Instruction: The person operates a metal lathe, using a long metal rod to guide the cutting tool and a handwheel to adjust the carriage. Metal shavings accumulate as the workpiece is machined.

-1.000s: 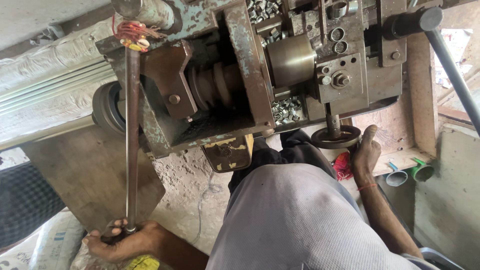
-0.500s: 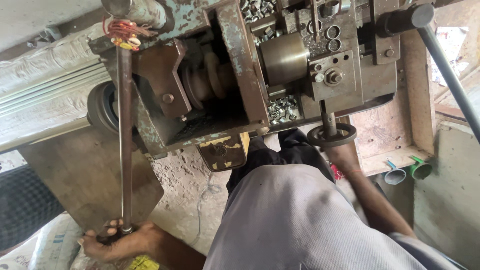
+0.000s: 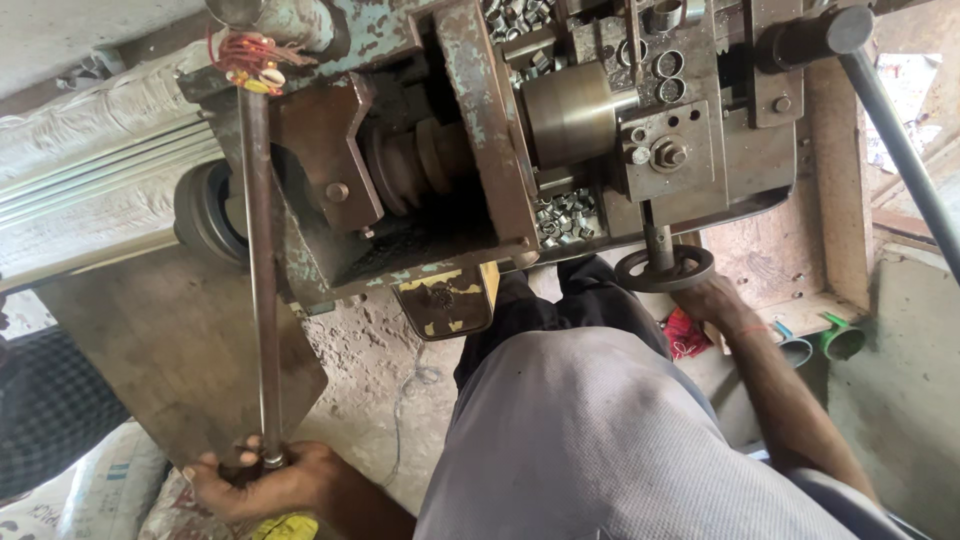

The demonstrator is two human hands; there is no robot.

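I look down on an old, rusty lathe-like machine (image 3: 480, 150) with a brass-coloured cylinder (image 3: 570, 110) at its middle. My left hand (image 3: 265, 480) grips the lower end of a long steel lever rod (image 3: 258, 280) that rises to the machine's top left, where red thread is tied. My right hand (image 3: 705, 300) holds the small dark handwheel (image 3: 665, 268) under the machine's right side. Small metal rings (image 3: 565, 215) lie piled in the machine bed. My grey-clad torso fills the lower middle.
A flat metal plate (image 3: 170, 370) leans at the left beside the rod. A dark bar (image 3: 900, 140) slants down the right edge. Green-rimmed pipe ends (image 3: 840, 340) and a red object (image 3: 685, 335) lie on the floor at right. Sacks sit at the lower left.
My right hand has moved up from beside the handwheel onto it. My left hand stays on the rod's lower end; the view has shifted slightly.
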